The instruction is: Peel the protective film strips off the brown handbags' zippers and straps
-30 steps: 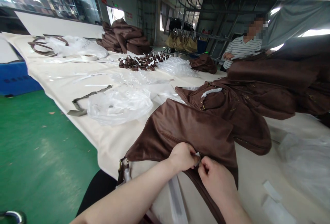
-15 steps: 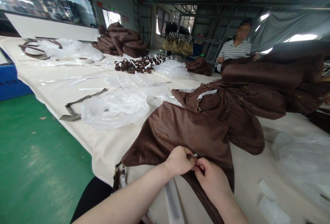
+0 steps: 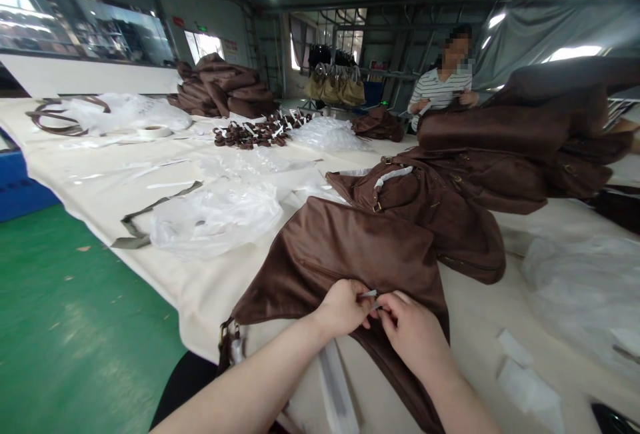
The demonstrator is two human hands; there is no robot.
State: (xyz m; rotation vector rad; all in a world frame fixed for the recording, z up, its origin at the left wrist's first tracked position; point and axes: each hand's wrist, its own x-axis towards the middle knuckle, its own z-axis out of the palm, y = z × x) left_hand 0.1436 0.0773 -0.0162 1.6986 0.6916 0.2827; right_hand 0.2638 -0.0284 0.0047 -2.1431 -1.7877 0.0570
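A brown leather bag (image 3: 360,234) lies flat on the table in front of me. Over its near edge, my left hand (image 3: 344,307) pinches a small white strip (image 3: 369,294) that pokes out past the fingertips. Close against it, my right hand (image 3: 413,327) is closed too, thumb and forefinger on a pale end of what looks like the same strip. Whatever the strip is fixed to is hidden by the fingers. At the bag's left corner hangs a metal buckle (image 3: 223,334) with a wrapped fitting beside it.
More brown bags (image 3: 480,174) are heaped to the right. Crumpled clear plastic (image 3: 220,214) lies on the left, with small rolled brown straps (image 3: 250,133) behind. White paper scraps (image 3: 530,387) lie at right. Across the table stands a person in a striped shirt (image 3: 440,94).
My fingertips have drawn slightly apart, and more of the white strip shows between them. My view has shifted a little. A dark object has come into view at the lower right.
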